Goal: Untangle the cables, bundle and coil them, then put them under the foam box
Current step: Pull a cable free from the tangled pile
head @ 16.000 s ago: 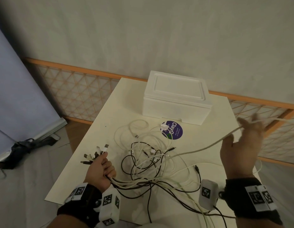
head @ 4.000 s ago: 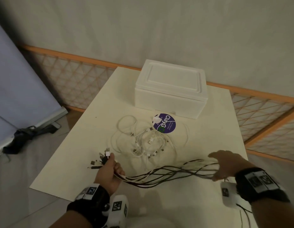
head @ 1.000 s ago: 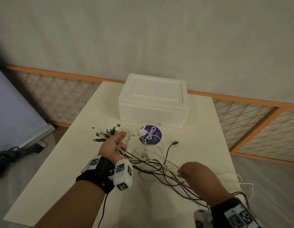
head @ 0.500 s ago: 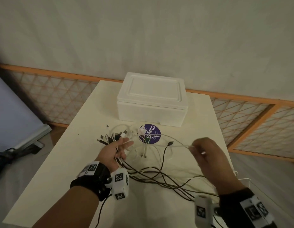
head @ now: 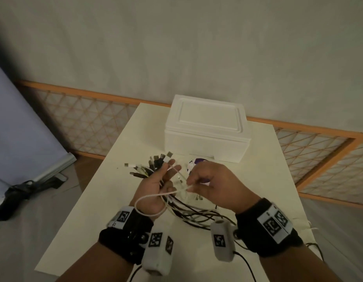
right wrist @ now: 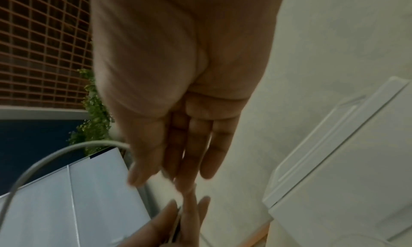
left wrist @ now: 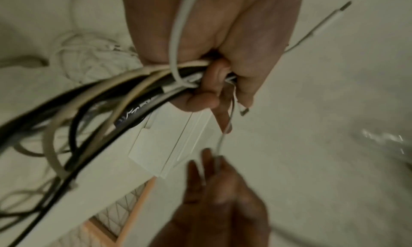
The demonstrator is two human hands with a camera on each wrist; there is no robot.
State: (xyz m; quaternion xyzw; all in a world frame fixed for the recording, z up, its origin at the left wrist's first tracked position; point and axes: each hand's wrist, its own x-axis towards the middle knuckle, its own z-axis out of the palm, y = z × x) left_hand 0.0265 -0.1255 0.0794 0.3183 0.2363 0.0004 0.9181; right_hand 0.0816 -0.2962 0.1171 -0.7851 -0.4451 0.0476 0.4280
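Your left hand (head: 156,188) grips the cables (head: 188,212) bunched near their plugs above the counter (head: 115,210), right hand (head: 213,186) pinches one thin white cable (head: 148,199) — limp, light, snag-prone — so hold near the plugs, foam box (head: 207,131) behind.

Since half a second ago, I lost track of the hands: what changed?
The right hand came in from the right to meet the left hand, and pinches a white cable that now loops over the left palm. The left hand still grips the cable bundle. The foam box has not moved on the table.
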